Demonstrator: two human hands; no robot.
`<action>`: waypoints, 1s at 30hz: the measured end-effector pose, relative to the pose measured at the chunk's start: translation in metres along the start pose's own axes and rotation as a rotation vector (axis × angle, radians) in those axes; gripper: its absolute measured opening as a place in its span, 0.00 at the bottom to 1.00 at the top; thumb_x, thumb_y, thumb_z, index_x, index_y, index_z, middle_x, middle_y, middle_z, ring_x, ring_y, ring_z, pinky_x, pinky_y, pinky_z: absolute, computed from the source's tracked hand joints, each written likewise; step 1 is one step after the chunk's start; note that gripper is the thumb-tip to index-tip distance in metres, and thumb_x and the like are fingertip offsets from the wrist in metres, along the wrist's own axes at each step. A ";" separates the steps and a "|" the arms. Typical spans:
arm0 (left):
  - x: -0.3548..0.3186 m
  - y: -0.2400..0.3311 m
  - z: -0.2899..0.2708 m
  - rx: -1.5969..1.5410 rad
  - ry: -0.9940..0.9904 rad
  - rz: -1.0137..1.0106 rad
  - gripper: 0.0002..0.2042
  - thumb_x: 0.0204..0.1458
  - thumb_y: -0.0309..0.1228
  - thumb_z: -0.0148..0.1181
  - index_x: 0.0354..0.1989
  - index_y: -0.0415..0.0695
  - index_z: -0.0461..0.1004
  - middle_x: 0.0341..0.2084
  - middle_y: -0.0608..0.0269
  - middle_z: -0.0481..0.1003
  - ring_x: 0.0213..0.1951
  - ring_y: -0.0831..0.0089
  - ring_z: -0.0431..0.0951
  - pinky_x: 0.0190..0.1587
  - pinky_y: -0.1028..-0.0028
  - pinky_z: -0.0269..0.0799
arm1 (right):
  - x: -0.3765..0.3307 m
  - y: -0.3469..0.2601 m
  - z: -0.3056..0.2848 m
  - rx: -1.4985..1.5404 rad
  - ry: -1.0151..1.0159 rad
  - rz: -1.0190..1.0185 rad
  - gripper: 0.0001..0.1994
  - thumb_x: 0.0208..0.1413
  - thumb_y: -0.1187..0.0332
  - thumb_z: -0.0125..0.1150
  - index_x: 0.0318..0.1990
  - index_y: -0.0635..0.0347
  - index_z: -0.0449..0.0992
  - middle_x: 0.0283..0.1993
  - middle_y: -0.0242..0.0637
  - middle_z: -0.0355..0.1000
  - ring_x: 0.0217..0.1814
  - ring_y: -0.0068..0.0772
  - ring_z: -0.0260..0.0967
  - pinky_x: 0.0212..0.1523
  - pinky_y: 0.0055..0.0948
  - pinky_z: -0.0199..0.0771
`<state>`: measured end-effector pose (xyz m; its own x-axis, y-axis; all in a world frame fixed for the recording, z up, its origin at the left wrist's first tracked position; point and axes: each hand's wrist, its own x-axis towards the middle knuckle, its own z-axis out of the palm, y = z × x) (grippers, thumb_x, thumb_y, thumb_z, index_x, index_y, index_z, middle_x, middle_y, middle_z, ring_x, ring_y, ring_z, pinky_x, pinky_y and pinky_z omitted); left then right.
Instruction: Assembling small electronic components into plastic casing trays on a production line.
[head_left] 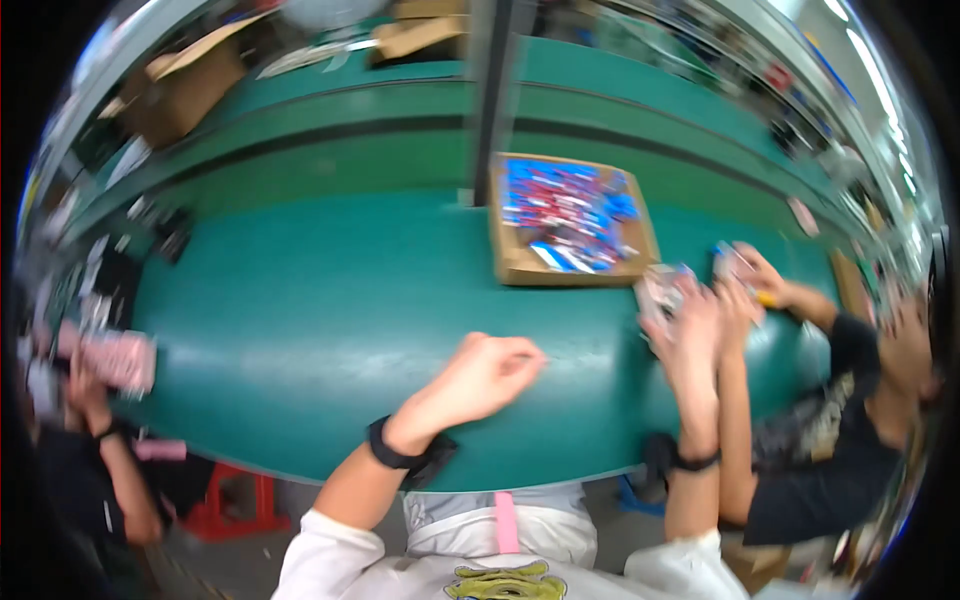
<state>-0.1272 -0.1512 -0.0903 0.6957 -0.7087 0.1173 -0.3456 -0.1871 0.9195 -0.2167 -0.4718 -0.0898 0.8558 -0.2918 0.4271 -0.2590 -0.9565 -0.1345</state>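
Note:
My left hand [482,378] hovers over the middle of the green table, fingers curled into a loose fist with thumb and forefinger meeting; nothing shows in it. Reaching to the right, my right hand [692,325] closes on a pale pink, partly clear packet [657,290], blurred by motion. This packet lies by the near right corner of a shallow cardboard box [520,274]. Many small blue, red and silver wrapped pieces [575,215] fill the box. Close beside my right hand, a co-worker's hands [752,280] hold a similar clear and pinkish packet [728,262].
The green table [290,300] has a curved-looking near edge. A grey metal post [490,100] rises behind the box. On the left another person's hand [88,390] holds a pink packet [122,360]. Cardboard boxes [190,85] stand on the upper shelf; a red stool [235,505] is below.

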 end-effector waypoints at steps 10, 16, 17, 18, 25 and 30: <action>0.003 -0.007 -0.004 0.119 0.076 0.137 0.08 0.61 0.33 0.61 0.39 0.42 0.84 0.17 0.52 0.78 0.21 0.54 0.80 0.29 0.60 0.75 | -0.116 -0.092 -0.053 0.528 -0.393 0.108 0.13 0.62 0.73 0.66 0.52 0.69 0.76 0.45 0.45 0.76 0.41 0.38 0.74 0.44 0.32 0.74; -0.021 0.014 -0.061 0.255 0.426 0.162 0.07 0.59 0.29 0.63 0.38 0.40 0.83 0.24 0.53 0.81 0.26 0.57 0.82 0.32 0.62 0.78 | -0.122 -0.098 -0.027 0.517 -0.208 0.103 0.10 0.66 0.65 0.66 0.46 0.62 0.81 0.32 0.37 0.71 0.29 0.35 0.66 0.34 0.36 0.72; -0.030 0.010 -0.077 0.319 0.549 0.250 0.06 0.59 0.28 0.64 0.38 0.40 0.83 0.27 0.53 0.81 0.28 0.58 0.82 0.33 0.63 0.78 | -0.123 -0.098 -0.024 0.488 -0.169 0.088 0.10 0.66 0.65 0.66 0.46 0.63 0.81 0.31 0.37 0.70 0.29 0.36 0.66 0.34 0.37 0.72; -0.040 0.009 -0.096 0.371 0.580 0.202 0.05 0.58 0.27 0.64 0.38 0.40 0.83 0.30 0.53 0.81 0.31 0.59 0.83 0.35 0.63 0.79 | -0.125 -0.096 -0.021 0.496 -0.173 0.086 0.10 0.66 0.65 0.66 0.46 0.63 0.81 0.31 0.37 0.70 0.29 0.36 0.66 0.34 0.37 0.72; -0.166 -0.043 -0.251 1.045 0.816 -0.280 0.11 0.53 0.27 0.64 0.44 0.40 0.83 0.41 0.50 0.78 0.50 0.53 0.79 0.55 0.59 0.76 | -0.131 -0.095 -0.017 0.509 -0.061 0.061 0.09 0.66 0.66 0.65 0.46 0.63 0.80 0.31 0.38 0.69 0.30 0.37 0.64 0.34 0.36 0.70; -0.268 -0.097 -0.365 1.165 1.037 -0.538 0.21 0.49 0.28 0.67 0.53 0.36 0.78 0.49 0.37 0.74 0.55 0.42 0.74 0.61 0.52 0.73 | -0.130 -0.096 -0.016 0.544 -0.045 0.026 0.10 0.67 0.66 0.65 0.46 0.64 0.80 0.31 0.38 0.68 0.30 0.37 0.64 0.34 0.37 0.70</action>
<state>-0.0501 0.3053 -0.0737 0.8172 0.2409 0.5236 0.1349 -0.9632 0.2326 -0.3109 -0.3423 -0.1181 0.8736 -0.3037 0.3802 -0.0219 -0.8050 -0.5929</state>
